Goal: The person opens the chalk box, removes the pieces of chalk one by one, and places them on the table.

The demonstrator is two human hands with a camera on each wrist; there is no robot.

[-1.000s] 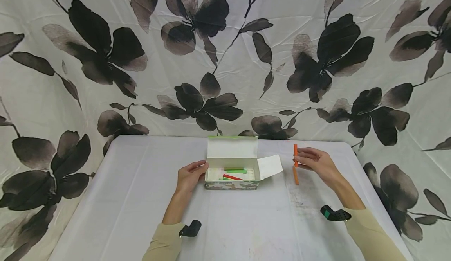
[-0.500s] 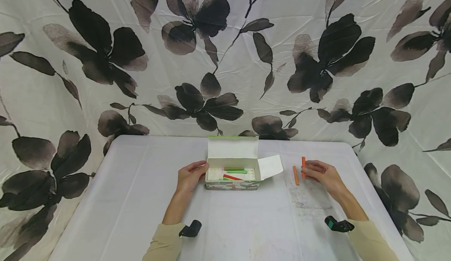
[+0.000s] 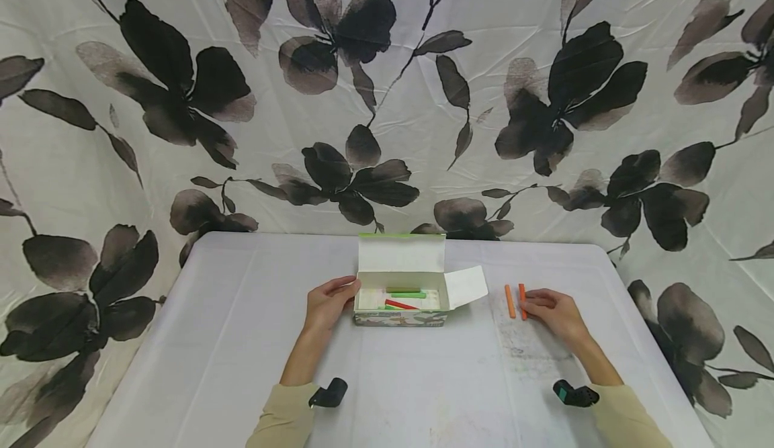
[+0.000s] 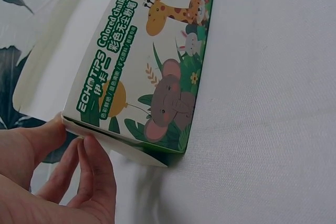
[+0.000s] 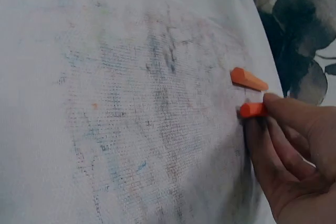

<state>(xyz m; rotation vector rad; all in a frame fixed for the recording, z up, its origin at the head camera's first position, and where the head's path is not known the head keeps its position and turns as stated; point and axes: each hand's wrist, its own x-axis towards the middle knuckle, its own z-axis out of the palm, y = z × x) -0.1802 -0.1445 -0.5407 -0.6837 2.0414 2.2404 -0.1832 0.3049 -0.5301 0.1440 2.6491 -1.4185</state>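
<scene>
The right hand (image 3: pixel 553 312) has come down to the cloth at the right of the frame, and the orange chalk stick (image 3: pixel 523 301) it carried upright a second ago now lies flat just beside the other orange stick (image 3: pixel 510 301), the two roughly parallel. Its fingertips (image 5: pixel 275 109) still pinch the near end, so the stick looks set down but not yet let go. The left hand (image 3: pixel 327 302) stays curled round the left end of the open chalk box (image 3: pixel 401 300) at centre frame, where green and red sticks remain inside.
</scene>
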